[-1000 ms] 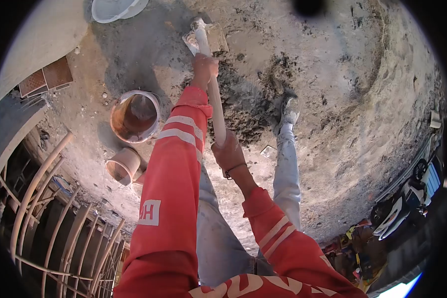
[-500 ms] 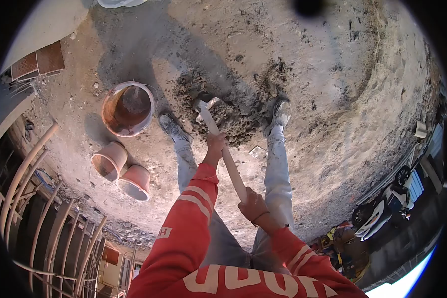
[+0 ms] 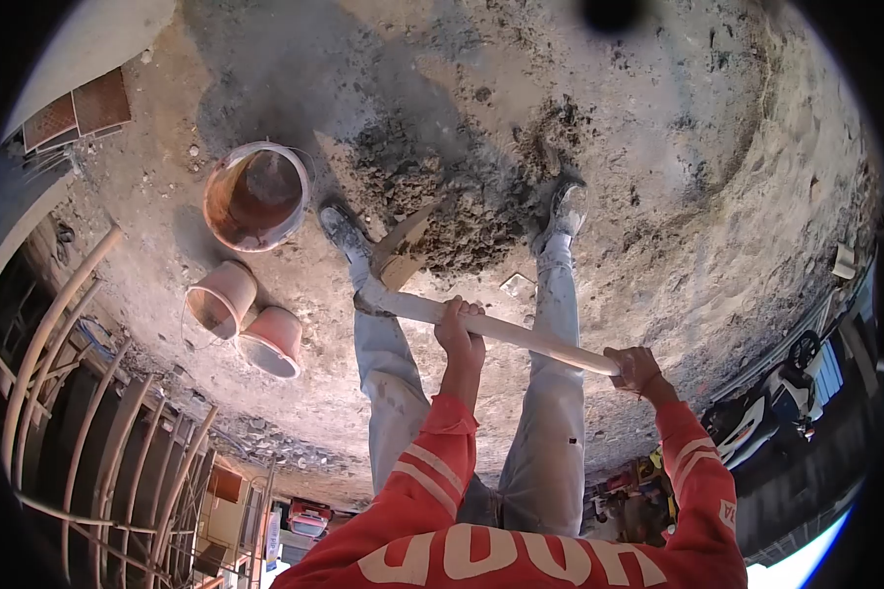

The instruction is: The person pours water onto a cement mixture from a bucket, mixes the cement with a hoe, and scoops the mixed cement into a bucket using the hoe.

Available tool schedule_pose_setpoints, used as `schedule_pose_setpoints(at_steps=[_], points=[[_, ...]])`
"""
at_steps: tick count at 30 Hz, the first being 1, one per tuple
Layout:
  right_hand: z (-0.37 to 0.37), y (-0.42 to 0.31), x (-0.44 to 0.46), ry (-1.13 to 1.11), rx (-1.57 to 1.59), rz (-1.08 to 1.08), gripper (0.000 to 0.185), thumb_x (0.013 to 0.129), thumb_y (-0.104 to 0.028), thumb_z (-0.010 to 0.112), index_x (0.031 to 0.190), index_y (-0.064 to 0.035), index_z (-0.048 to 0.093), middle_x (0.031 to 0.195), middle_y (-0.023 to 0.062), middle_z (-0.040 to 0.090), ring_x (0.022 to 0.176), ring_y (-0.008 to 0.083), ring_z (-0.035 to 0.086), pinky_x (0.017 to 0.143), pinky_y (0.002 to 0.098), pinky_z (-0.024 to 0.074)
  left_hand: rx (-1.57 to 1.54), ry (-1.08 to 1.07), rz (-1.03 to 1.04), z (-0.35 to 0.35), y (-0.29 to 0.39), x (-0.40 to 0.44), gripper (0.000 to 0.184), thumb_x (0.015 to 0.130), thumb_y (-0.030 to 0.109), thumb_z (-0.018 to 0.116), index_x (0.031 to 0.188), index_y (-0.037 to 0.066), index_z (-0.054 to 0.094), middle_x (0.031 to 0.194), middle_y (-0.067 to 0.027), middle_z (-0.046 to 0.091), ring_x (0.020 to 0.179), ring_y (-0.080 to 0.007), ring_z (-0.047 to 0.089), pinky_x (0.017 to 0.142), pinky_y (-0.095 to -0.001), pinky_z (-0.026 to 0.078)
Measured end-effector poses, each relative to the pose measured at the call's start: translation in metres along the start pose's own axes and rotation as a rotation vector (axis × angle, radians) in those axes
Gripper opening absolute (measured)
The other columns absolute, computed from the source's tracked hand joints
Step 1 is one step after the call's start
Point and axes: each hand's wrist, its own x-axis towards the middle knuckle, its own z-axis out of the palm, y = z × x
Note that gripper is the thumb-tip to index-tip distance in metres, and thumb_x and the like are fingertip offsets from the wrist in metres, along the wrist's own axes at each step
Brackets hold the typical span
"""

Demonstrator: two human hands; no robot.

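- Pale wood is showing along the hoe handle (image 3: 535,339), whose long axis is running crosswise in front of the legs, from the right hand (image 3: 635,370) leftward and slightly forward past the left hand (image 3: 459,332).
- The left hand is wrapping its fingers fully round the middle stretch of the handle, leaving no visible gap.
- The right hand is gripping the butt end, its fingers curling over the wood; how tightly it is squeezing, I cannot tell.
- The hoe blade (image 3: 408,240) is lying ahead and to the left of the left hand, which is being the nearer of the two; the right hand is sitting at the far end.
- From the socket (image 3: 368,291), left of the left hand and overlapping the left shin in view, the blade is angling forward and rightward, across the line of the handle.
- Its tip is pointing at the heap of grey mortar-like mix (image 3: 476,211), which is spreading on the ground straight ahead of the left hand, between the boots; whether metal and mix are touching, I cannot tell.
- Farther left of the left hand, a large bucket (image 3: 224,204) and two smaller buckets are standing or leaning beyond the left leg.
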Motion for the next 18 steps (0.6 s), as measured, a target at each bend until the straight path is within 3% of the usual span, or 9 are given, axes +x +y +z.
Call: schedule_pose_setpoints(at_steps=[2,4,6,8,10,12,15,17,18], points=[[-0.01,-0.027,-0.028,0.021,0.022,0.03,0.04,0.07,-0.024,0.063,0.109,-0.0189,0.055,0.076,0.0094,0.065,0.068,0.0356,0.063,0.063,0.0504,0.0485,0.043,-0.021,0.011,0.003,-0.003,-0.006,0.013,0.087,0.007,0.058,0.087,0.01,0.045,0.071,-0.002,0.045,0.063,-0.0168,0.048,0.062,-0.0365,0.046],[-0.015,-0.068,-0.039,-0.089,0.029,0.208,0.044,0.071,-0.024,0.063,0.115,-0.0195,0.055,0.079,0.0107,0.065,0.073,0.0357,0.062,0.066,0.0493,0.0486,0.14,-0.038,0.028,0.016,-0.008,-0.001,0.014,0.088,0.006,0.057,0.091,0.009,0.044,0.072,-0.0025,0.045,0.062,-0.0167,0.048,0.06,-0.0363,0.046],[0.0,-0.108,-0.024,0.029,0.085,0.306,0.045,0.073,-0.023,0.061,0.118,-0.0188,0.055,0.08,0.0163,0.064,0.075,0.04,0.061,0.069,0.051,0.0487,0.269,-0.072,-0.013,0.031,-0.003,0.054,0.015,0.089,0.005,0.056,0.092,0.009,0.042,0.07,-0.0031,0.045,0.056,-0.0163,0.046,0.053,-0.0348,0.045],[0.027,-0.144,0.04,0.238,0.263,0.364,0.045,0.074,-0.02,0.059,0.118,-0.012,0.054,0.082,0.0212,0.063,0.076,0.0443,0.059,0.073,0.0528,0.0482,0.485,-0.056,0.051,0.065,0.012,0.13,0.017,0.088,0.009,0.058,0.079,0.008,0.044,0.063,-0.0035,0.043,0.048,-0.0158,0.042,0.046,-0.034,0.043],[0.023,-0.196,0.088,0.367,0.437,0.211,0.042,0.073,-0.017,0.059,0.113,-0.0034,0.054,0.083,0.0241,0.062,0.077,0.0465,0.058,0.076,0.0538,0.0475,0.715,-0.063,0.051,0.085,0.029,0.206,0.018,0.086,0.009,0.059,0.075,0.006,0.044,0.06,-0.0041,0.044,0.047,-0.0157,0.043,0.045,-0.0333,0.044],[-0.011,-0.24,0.112,0.159,0.714,0.319,0.039,0.072,-0.014,0.06,0.107,0.0011,0.054,0.083,0.0262,0.062,0.08,0.0465,0.058,0.077,0.0536,0.0473,0.803,-0.208,0.14,0.116,0.059,0.201,0.014,0.083,0.008,0.059,0.078,0.005,0.047,0.062,-0.0046,0.047,0.048,-0.0155,0.048,0.046,-0.032,0.045],[-0.024,-0.272,0.133,0.268,0.782,0.252,0.035,0.073,-0.015,0.06,0.103,0.0009,0.054,0.084,0.0281,0.061,0.084,0.0462,0.059,0.077,0.0526,0.048,0.921,-0.242,0.392,0.159,0.121,0.168,0.012,0.083,0.007,0.06,0.08,0.004,0.049,0.063,-0.0045,0.048,0.05,-0.0159,0.051,0.044,-0.0317,0.045],[-0.021,-0.288,0.168,0.389,0.749,0.179,0.034,0.07,-0.011,0.06,0.101,0.0036,0.055,0.083,0.0273,0.06,0.08,0.0454,0.058,0.072,0.0497,0.0474,0.851,-0.286,0.453,0.195,0.17,0.123,0.013,0.083,0.008,0.061,0.081,0.004,0.049,0.066,-0.005,0.051,0.05,-0.017,0.053,0.041,-0.0323,0.045],[-0.023,-0.294,0.19,0.45,0.728,0.139,0.033,0.069,-0.009,0.061,0.099,0.0049,0.056,0.082,0.0268,0.059,0.077,0.0449,0.058,0.069,0.0483,0.047,0.823,-0.288,0.46,0.199,0.186,0.139,0.014,0.083,0.008,0.062,0.083,0.004,0.048,0.068,-0.0052,0.051,0.05,-0.0176,0.053,0.041,-0.0328,0.045]])
